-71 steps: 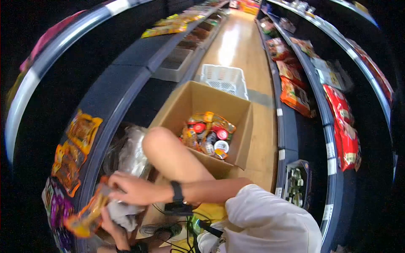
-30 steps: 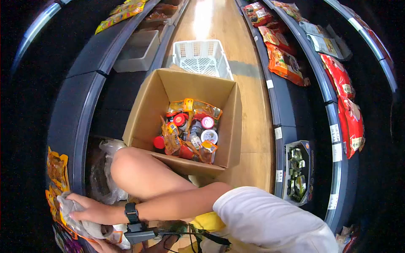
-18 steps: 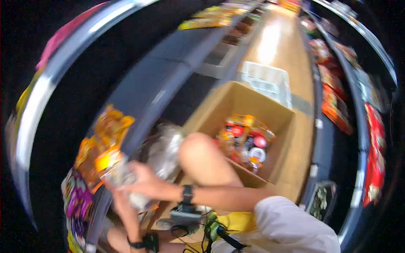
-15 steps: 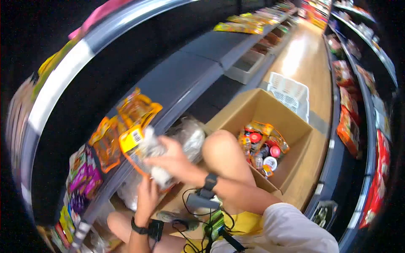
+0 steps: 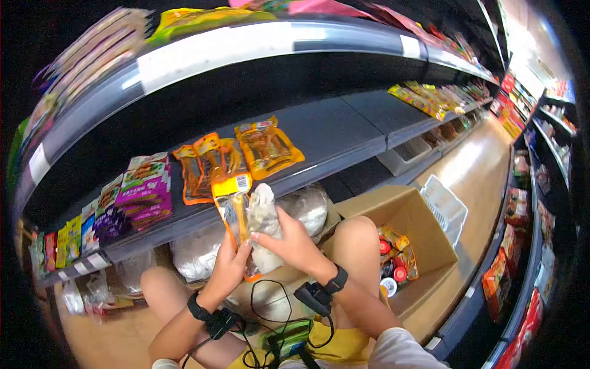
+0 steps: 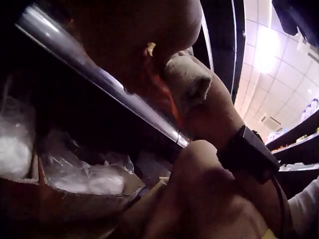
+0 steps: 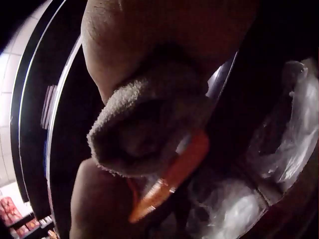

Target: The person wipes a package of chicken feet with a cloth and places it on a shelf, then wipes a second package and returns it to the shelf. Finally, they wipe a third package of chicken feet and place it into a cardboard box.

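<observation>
My left hand [image 5: 231, 268] grips the lower part of a clear-fronted snack packet [image 5: 232, 210] with orange edges and a yellow barcode label at its top. A crumpled greyish-white cloth [image 5: 265, 252] is in my right hand [image 5: 294, 241], thumb over its front, against the packet's right side. In the left wrist view the cloth [image 6: 188, 79] pokes out below the hand. Its fuzzy folded edge shows in the right wrist view, where the cloth [image 7: 122, 107] hangs beside the packet's orange edge [image 7: 172, 179]. Both packet and cloth are before the shelf's front edge.
Orange snack packets [image 5: 268, 147] and purple packets [image 5: 145, 190] lie on the dark shelf [image 5: 332, 132]. An open cardboard box [image 5: 424, 230] of jars and packets stands right of my knee, a white crate [image 5: 444, 206] behind it. Plastic-wrapped goods [image 5: 200, 251] sit under the shelf.
The head view has swung left to face the shelf. Earlier the right hand held the packet, then the cloth over it; now the packet stands more upright in the left hand.
</observation>
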Motion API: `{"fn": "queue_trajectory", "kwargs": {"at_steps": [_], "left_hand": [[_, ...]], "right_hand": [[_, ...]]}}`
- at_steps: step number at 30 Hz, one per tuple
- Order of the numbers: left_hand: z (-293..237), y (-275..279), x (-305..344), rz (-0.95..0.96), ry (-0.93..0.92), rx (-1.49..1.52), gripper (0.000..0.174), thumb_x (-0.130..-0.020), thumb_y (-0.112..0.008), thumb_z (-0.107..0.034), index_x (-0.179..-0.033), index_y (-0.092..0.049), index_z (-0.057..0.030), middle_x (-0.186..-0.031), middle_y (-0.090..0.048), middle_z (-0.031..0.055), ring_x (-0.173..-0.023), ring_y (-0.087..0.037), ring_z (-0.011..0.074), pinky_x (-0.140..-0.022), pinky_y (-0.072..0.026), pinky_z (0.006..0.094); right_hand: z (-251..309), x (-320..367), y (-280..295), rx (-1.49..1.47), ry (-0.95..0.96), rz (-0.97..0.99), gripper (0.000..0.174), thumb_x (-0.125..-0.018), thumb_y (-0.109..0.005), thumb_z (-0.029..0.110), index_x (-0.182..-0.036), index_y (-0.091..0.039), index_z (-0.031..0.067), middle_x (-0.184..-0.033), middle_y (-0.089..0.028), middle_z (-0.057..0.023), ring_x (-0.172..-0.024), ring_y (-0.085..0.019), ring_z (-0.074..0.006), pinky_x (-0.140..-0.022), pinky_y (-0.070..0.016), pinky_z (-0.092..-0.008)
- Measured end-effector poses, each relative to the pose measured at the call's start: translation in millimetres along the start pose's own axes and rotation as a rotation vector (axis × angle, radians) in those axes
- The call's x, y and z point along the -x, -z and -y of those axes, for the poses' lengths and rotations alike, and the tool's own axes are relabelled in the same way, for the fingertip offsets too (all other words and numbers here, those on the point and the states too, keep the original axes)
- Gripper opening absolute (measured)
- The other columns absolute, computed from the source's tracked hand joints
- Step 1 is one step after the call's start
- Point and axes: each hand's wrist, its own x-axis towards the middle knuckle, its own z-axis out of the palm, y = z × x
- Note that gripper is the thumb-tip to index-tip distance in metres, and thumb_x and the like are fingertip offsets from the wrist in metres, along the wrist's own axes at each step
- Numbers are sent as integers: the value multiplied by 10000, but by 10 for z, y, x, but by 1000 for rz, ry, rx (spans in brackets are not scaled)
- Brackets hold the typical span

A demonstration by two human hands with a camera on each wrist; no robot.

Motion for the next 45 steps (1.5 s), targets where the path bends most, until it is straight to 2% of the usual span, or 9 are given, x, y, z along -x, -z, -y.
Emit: {"fn": "queue_trajectory", "kwargs": {"at_steps": [6,9,13,18,25,30,37,42,45], "left_hand": [[140,103,-24,7,-188,-239,396,-950,-448,-81,-1331,-369,-5,-1025,-610,179,-921,-612,260,-824,-467,329],[-243,115,10,300,194,-363,418,-952,-458,-108,-1343,-347,-9,-845,-625,186,-748,-631,298,-696,-491,346],[3,71,64,431,61,-269,440,-954,-475,-152,-1349,-332,-18,-721,-604,149,-638,-611,287,-609,-474,371],[-25,47,75,472,224,-130,330,-938,-577,-227,-1191,-522,-23,-772,-572,-4,-606,-482,66,-553,-431,255],[-64,47,7,264,36,130,355,-918,-580,-87,-1252,-494,-2,-999,-618,17,-815,-576,132,-710,-484,306],[-115,153,-47,240,27,-235,436,-863,-566,8,-1282,-445,9,-1090,-583,149,-978,-575,271,-862,-446,367],[-29,110,-70,-264,-221,-481,355,-868,-545,-15,-1214,-481,33,-929,-551,199,-957,-563,335,-898,-423,378],[41,341,-166,167,396,734,528,-973,-447,-436,-1332,-426,-50,-1238,-549,104,-1142,-528,209,-1005,-396,344],[-97,347,-9,95,447,829,489,-968,-488,-366,-1330,-425,-44,-1217,-555,84,-1105,-547,173,-955,-445,330]], "right_hand": [[-69,52,-131,-47,-5,59,487,-790,-740,186,-1184,-541,-19,-1080,-639,-93,-962,-605,-171,-877,-469,-310],[-19,44,-20,-270,-151,-71,390,-791,-730,135,-1118,-582,-19,-1025,-660,-79,-887,-629,-150,-807,-503,-300],[18,-13,163,-520,-145,-352,269,-810,-706,107,-1036,-600,4,-953,-661,-61,-817,-623,-124,-751,-514,-280],[94,-68,509,-745,-76,-344,165,-899,-601,141,-1010,-599,19,-948,-659,-81,-831,-638,-159,-769,-515,-309],[-12,-18,265,-812,-155,-214,301,-932,-574,200,-1175,-538,27,-1115,-608,-61,-1018,-577,-139,-900,-446,-297],[-75,68,231,-483,-265,106,361,-898,-622,188,-1198,-533,8,-1127,-617,-68,-1004,-599,-149,-868,-484,-302],[-33,115,66,217,293,-71,338,-779,-738,166,-1027,-630,-38,-1003,-675,-140,-881,-656,-219,-820,-496,-312],[-75,174,59,660,842,-95,233,-686,-640,108,-910,-651,46,-1025,-638,-104,-1074,-576,-291,-811,-459,-427],[94,166,11,767,874,17,215,-705,-633,121,-902,-647,36,-1073,-632,-66,-1132,-544,-297,-837,-449,-416]]}}
